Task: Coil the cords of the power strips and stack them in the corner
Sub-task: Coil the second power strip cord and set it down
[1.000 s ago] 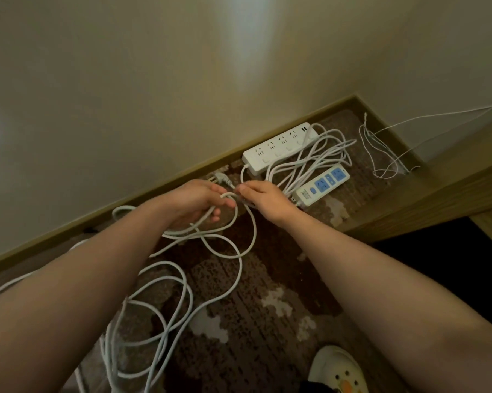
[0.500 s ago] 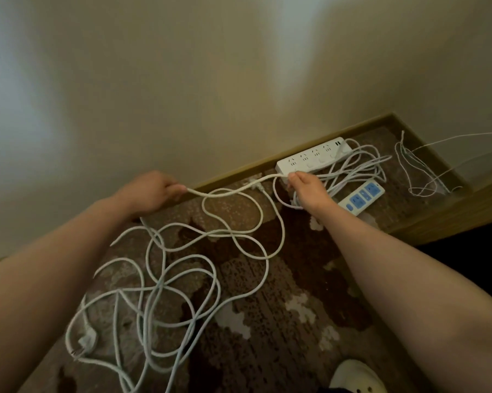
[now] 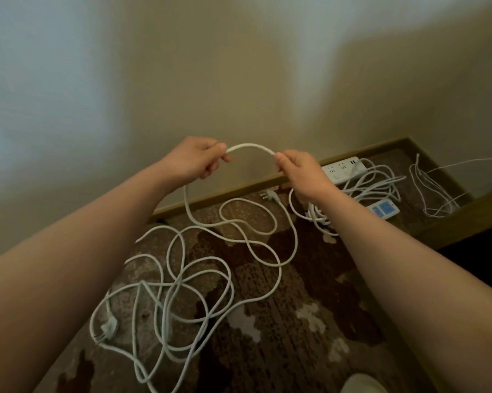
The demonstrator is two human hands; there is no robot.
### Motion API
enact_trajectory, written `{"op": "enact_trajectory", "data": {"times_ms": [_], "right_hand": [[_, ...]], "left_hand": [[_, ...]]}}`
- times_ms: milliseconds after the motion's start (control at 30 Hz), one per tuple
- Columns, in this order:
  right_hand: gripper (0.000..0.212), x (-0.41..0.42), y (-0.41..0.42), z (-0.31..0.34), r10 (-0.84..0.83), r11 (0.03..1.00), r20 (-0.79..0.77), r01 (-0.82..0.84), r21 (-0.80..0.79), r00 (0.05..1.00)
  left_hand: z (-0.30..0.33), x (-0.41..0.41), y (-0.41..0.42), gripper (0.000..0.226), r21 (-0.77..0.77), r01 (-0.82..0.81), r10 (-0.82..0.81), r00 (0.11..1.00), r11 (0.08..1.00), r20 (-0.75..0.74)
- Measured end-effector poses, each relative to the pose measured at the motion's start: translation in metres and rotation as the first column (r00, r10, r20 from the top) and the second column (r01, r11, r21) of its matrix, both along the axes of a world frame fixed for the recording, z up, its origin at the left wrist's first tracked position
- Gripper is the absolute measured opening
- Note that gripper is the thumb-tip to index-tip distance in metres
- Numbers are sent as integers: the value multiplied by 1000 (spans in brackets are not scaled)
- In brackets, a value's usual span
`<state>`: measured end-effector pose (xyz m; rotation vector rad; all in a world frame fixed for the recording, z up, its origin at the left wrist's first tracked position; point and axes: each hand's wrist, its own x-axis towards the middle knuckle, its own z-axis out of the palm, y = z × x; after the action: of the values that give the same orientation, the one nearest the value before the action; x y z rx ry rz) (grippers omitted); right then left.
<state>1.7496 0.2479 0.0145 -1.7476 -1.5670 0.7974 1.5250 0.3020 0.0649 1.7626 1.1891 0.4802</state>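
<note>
1. While the left hand (image 3: 200, 157) and the right hand (image 3: 301, 173) are raised in front of the wall, each is closed in a pinch on the white cord (image 3: 250, 146), which arches in a short span between them.
2. From the left hand the cord drops to the carpet (image 3: 310, 330) and runs into a loose tangle below and between the forearms, with a plug (image 3: 106, 328) lying under the left forearm.
3. Just beyond the right hand a white power strip (image 3: 342, 169) lies against the baseboard, its coiled cord (image 3: 369, 184) beside it and a blue-socket strip (image 3: 382, 209) nearer the right wrist.
4. To coil well, I judge, keep one hand as the anchor, feed even loops with the other, and let crossings in the tangle fall free rather than pulling them tight.
5. Match loop size to the finished bundle so it stacks flat.
</note>
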Motion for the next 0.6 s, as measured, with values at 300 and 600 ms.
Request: {"op": "enact_trajectory", "data": {"times_ms": [300,600], "right_hand": [[31,16,-1,-6,-283,959,-303,269,-88,910],[27,12,-12,-1,-272,958,-778,238,-162,567]], "left_hand": [[-11,-55,-11,29,-163,-184,192,981,969,35],[-20,69,-34,39,-268,-192,167,979,944,-114]]}}
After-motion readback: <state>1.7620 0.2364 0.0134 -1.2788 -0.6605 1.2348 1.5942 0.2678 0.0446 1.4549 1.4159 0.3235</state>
